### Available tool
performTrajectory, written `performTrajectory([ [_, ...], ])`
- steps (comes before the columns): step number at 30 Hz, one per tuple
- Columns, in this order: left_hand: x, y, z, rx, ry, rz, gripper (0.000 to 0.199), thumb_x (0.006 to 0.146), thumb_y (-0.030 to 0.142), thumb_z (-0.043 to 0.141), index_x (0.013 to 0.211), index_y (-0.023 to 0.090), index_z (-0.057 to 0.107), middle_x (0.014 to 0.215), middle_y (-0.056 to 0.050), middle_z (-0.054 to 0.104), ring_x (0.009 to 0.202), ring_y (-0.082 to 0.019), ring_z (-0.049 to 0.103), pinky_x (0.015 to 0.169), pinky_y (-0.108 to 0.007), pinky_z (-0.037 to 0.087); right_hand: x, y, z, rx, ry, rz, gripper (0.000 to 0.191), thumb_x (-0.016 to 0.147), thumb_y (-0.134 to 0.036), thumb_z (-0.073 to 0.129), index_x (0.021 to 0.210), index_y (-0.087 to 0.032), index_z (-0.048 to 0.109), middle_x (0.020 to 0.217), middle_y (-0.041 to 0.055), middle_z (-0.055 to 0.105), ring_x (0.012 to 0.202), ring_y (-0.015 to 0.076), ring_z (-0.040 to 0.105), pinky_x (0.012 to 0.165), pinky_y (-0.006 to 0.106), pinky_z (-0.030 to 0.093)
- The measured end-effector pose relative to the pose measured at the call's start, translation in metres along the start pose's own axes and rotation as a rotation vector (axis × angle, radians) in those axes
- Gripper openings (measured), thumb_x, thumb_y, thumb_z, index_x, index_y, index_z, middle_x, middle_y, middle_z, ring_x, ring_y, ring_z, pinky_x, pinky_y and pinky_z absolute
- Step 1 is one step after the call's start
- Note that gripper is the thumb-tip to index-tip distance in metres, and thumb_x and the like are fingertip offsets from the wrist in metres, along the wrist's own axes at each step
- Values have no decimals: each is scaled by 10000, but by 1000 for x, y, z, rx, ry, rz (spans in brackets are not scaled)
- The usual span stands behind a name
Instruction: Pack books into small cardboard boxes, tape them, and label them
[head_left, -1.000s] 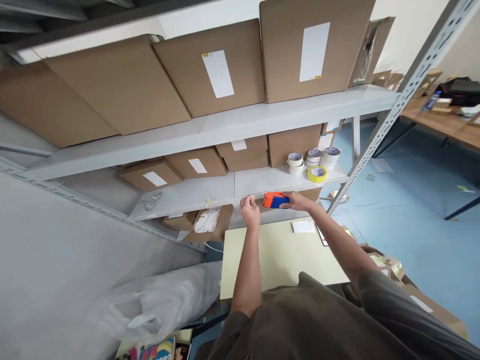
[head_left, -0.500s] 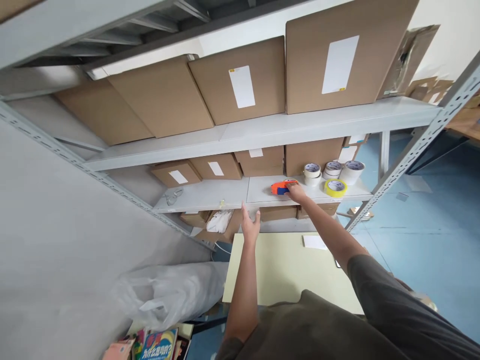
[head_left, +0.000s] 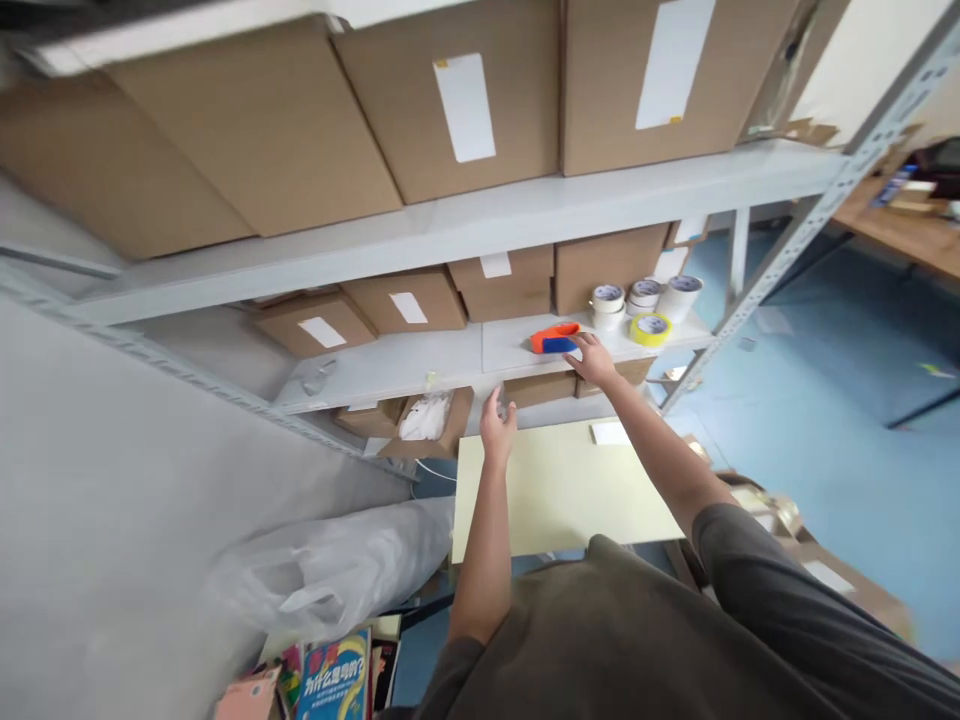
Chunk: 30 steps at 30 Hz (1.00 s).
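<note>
An orange and blue tape dispenser (head_left: 553, 338) lies on the middle shelf, near its front edge. My right hand (head_left: 594, 361) is at its right end, thumb and fingers apart, the fingertips close to the blue part; whether they touch it I cannot tell. Lower and to the left, my left hand (head_left: 497, 428) hovers in front of the shelf edge with thumb and fingers spread, holding nothing. Right of the dispenser stand white tape rolls (head_left: 607, 306) in stacks, with a yellow tape roll (head_left: 650, 329) lying before them.
Cardboard boxes (head_left: 480, 110) line the shelves. An open box with white items (head_left: 426, 417) sits on the lower shelf. A pale yellow table (head_left: 555, 490) is below my hands. Left are a plastic-wrapped bundle (head_left: 330, 570) and books (head_left: 330, 680). A metal upright (head_left: 787, 230) bounds the right.
My right hand has loosened from the tape dispenser and drawn slightly back, its fingers now apart. The dispenser stays on the shelf. My view has tilted down and shifted right.
</note>
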<state>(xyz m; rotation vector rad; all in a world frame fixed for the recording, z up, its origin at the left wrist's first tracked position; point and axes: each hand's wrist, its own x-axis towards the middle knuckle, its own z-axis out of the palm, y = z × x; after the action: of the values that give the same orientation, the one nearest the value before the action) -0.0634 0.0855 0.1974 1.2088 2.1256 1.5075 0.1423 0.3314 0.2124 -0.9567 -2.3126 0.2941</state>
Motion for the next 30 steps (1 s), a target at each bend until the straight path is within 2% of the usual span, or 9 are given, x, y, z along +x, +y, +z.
performTrajectory([
  [4,-9,-10,36,-33,-185,39,543,996,327,635,1529,244,571,1497,-138,629,1287,-276,645,1008,-384,576,-78,0,-22,24,59,77,462,1039,-425,568,1438,-210,657,1456,154,629,1356,346,537,1174,524,450],
  [9,-36,-23,99,-45,-417,70,540,990,270,609,1529,260,574,1521,-108,617,1390,-277,584,1110,-415,532,-183,9,-35,-6,75,257,408,1048,-431,552,1371,-234,705,1448,144,644,1364,337,558,1154,530,478],
  [11,-48,-25,124,-39,-500,75,536,980,253,612,1516,248,587,1525,-111,614,1408,-279,572,1147,-426,506,-215,18,-35,-9,78,331,408,1047,-430,544,1362,-230,708,1441,145,650,1361,331,566,1149,521,485],
  [14,-61,-27,162,-17,-597,73,524,966,230,620,1491,231,611,1515,-121,619,1423,-280,560,1173,-423,481,-248,37,-30,4,78,425,414,1039,-413,543,1367,-218,703,1425,154,664,1346,327,582,1159,517,476],
  [18,-67,-35,215,70,-659,35,504,960,197,620,1463,232,636,1498,-113,630,1421,-264,560,1212,-397,433,-267,71,-10,46,27,606,432,1027,-383,555,1400,-204,681,1411,154,675,1298,319,625,1127,480,498],
  [21,-67,-51,258,160,-683,-35,500,956,176,620,1455,212,642,1498,-120,625,1427,-258,554,1235,-368,395,-266,103,18,78,-93,804,447,1027,-370,572,1436,-207,649,1432,145,667,1232,300,669,1055,427,533],
  [26,-66,-97,318,308,-688,-263,575,925,184,676,1494,200,598,1504,-150,607,1332,-254,630,1144,-332,462,-253,153,82,75,-351,1043,465,1043,-385,592,1455,-171,607,1422,179,671,1255,310,663,1015,377,509],
  [30,-64,-137,346,402,-644,-480,559,907,253,715,1452,181,615,1436,-158,667,1256,-258,679,1067,-328,502,-245,180,126,26,-494,1156,484,1025,-442,634,1399,-137,610,1356,204,682,1190,321,684,937,363,514],
])
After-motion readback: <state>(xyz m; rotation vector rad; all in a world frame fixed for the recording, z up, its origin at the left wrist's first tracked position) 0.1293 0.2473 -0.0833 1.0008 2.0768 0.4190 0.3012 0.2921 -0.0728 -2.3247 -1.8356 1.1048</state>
